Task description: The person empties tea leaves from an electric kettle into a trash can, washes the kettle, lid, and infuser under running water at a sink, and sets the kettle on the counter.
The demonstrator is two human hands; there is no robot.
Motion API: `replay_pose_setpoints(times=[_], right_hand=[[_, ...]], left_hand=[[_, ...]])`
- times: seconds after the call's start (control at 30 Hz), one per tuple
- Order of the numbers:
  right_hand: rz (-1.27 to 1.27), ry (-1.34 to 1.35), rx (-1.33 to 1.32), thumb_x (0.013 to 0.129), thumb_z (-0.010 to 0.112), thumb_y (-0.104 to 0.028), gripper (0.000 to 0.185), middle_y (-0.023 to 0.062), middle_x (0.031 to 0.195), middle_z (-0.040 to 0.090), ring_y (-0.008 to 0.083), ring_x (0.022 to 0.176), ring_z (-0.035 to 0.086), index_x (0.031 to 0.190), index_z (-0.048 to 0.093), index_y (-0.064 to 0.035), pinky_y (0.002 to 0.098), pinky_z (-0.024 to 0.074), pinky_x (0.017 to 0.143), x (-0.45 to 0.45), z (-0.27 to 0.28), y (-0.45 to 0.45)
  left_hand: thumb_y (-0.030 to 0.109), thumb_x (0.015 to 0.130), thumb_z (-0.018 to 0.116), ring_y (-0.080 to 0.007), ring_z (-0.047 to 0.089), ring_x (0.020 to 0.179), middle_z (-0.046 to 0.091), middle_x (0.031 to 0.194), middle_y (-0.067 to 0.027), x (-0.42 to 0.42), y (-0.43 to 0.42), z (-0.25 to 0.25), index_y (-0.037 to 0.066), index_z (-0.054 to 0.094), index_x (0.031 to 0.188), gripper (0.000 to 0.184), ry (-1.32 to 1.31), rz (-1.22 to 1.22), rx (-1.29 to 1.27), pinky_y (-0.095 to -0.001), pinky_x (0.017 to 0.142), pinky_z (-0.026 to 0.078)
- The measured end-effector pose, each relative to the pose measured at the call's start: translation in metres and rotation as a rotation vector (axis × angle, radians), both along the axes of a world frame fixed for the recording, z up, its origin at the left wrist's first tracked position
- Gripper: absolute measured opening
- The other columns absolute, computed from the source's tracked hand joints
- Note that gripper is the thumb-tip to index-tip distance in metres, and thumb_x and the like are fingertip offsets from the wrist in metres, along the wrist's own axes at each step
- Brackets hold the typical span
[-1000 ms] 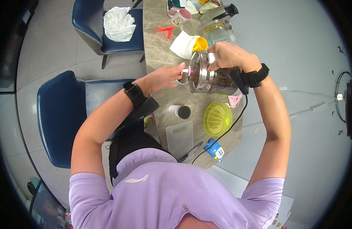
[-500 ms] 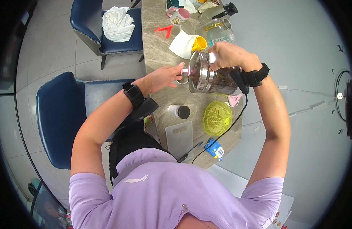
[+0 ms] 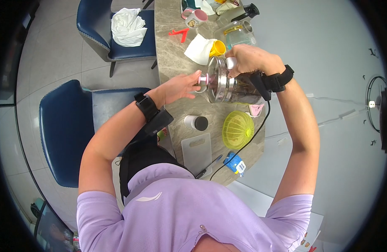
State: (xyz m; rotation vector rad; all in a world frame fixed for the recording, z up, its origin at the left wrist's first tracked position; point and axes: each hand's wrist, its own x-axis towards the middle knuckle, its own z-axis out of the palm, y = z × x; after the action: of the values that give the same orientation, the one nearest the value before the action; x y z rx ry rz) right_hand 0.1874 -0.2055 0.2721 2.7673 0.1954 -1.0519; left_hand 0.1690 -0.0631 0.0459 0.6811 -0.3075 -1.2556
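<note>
My right hand is closed round the white handle of a glass pot. The pot lies sideways in view, with metal bands and dark contents. From its left end sticks a pink knob. My left hand has its fingertips at this knob, the lower fingers spread a little. Just below the knob a clear rounded glass edge shows, partly covered by the fingers. Close by lie a yellow cup and a white cloth.
Nearer me on the table are a black-lidded jar, a green basket, a cutting board, a knife and a blue packet. Farther off are a red tool, a mug and a glass jug. Chairs stand left.
The whole view has shifted very slightly to the left. Both hands keep their places at the pot, and nothing has been let go.
</note>
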Motion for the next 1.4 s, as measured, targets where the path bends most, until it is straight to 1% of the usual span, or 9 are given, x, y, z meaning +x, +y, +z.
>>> replay_pose_setpoints(times=[0.2,0.4,0.5,0.6,0.87,0.97,1.07,1.17,1.4], right_hand=[[-0.04,0.029,0.003,0.059,0.076,-0.021,0.053,0.0193,0.086,0.063,0.0321,0.083,0.06,0.106,0.06,-0.0023,0.0367,0.0465,0.073,0.005,-0.001,0.006],[-0.053,0.061,-0.015,0.06,0.076,-0.021,0.056,0.0183,0.087,0.064,0.0316,0.084,0.061,0.109,0.059,-0.0032,0.0361,0.0472,0.073,0.007,-0.003,0.01],[-0.046,0.039,0.016,0.059,0.077,-0.021,0.058,0.0183,0.087,0.064,0.0314,0.084,0.061,0.111,0.058,-0.0036,0.0359,0.0471,0.074,0.006,-0.005,0.007],[-0.072,0.062,0.008,0.059,0.077,-0.022,0.059,0.0187,0.088,0.064,0.0314,0.084,0.061,0.112,0.058,-0.0039,0.0356,0.0471,0.074,0.009,-0.006,0.005],[-0.041,0.053,0.019,0.059,0.077,-0.022,0.059,0.0201,0.088,0.063,0.0318,0.085,0.06,0.112,0.057,-0.0029,0.0356,0.0466,0.075,0.01,-0.018,-0.011],[-0.06,0.06,0.038,0.059,0.076,-0.022,0.057,0.0198,0.088,0.063,0.0319,0.085,0.06,0.109,0.058,-0.0033,0.0363,0.0463,0.075,0.01,-0.023,-0.017],[-0.066,0.095,-0.027,0.061,0.075,-0.023,0.05,0.0141,0.089,0.064,0.027,0.08,0.062,0.107,0.059,-0.0082,0.0335,0.0482,0.068,0.012,-0.029,-0.023],[-0.074,0.047,0.044,0.059,0.076,-0.023,0.05,0.0192,0.083,0.062,0.0332,0.082,0.06,0.103,0.06,-0.0043,0.0376,0.0459,0.073,0.007,-0.027,-0.023],[-0.094,0.055,0.057,0.06,0.076,-0.024,0.049,0.0194,0.079,0.062,0.0341,0.079,0.06,0.101,0.06,-0.0035,0.0386,0.0459,0.072,0.004,-0.036,-0.032]], left_hand=[[0.055,0.085,0.047,-0.024,0.037,0.12,0.032,0.135,-0.0112,0.0,0.004,-0.003,0.003,0.032,0.131,0.071,0.02,0.004,-0.018,-0.0406,0.094,0.036],[0.06,0.086,0.038,-0.0271,0.034,0.124,0.028,0.139,-0.0112,0.001,0.005,-0.003,0.004,0.027,0.134,0.076,-0.01,-0.016,-0.016,-0.0423,0.096,0.033],[0.063,0.086,0.033,-0.0283,0.033,0.124,0.025,0.141,-0.0111,0.001,0.003,-0.005,0.004,0.023,0.136,0.078,0.039,-0.01,-0.011,-0.044,0.098,0.031],[0.057,0.09,0.025,-0.0174,0.042,0.111,0.041,0.13,0.0021,0.003,0.002,-0.002,0.013,0.036,0.13,0.061,0.073,-0.011,0.043,-0.0338,0.088,0.039],[0.058,0.09,0.026,-0.0174,0.042,0.111,0.042,0.13,0.0018,0.001,-0.002,-0.005,0.012,0.037,0.13,0.062,0.082,-0.007,0.071,-0.0347,0.088,0.038],[0.058,0.09,0.028,-0.0178,0.043,0.111,0.041,0.13,0.002,0.001,-0.004,-0.011,0.012,0.037,0.13,0.061,0.094,-0.01,0.071,-0.0348,0.088,0.038],[0.058,0.09,0.029,-0.0181,0.043,0.111,0.04,0.13,0.0022,0.002,-0.004,-0.01,0.012,0.038,0.129,0.061,0.098,-0.013,0.072,-0.0347,0.088,0.038],[0.058,0.09,0.029,-0.0182,0.043,0.111,0.039,0.131,0.0022,0.001,-0.002,-0.003,0.012,0.037,0.129,0.061,0.09,-0.022,0.076,-0.0351,0.088,0.038],[0.057,0.091,0.025,-0.018,0.044,0.109,0.037,0.134,0.0019,-0.002,-0.003,-0.001,0.013,0.035,0.131,0.06,0.069,-0.02,0.085,-0.0365,0.09,0.036]])
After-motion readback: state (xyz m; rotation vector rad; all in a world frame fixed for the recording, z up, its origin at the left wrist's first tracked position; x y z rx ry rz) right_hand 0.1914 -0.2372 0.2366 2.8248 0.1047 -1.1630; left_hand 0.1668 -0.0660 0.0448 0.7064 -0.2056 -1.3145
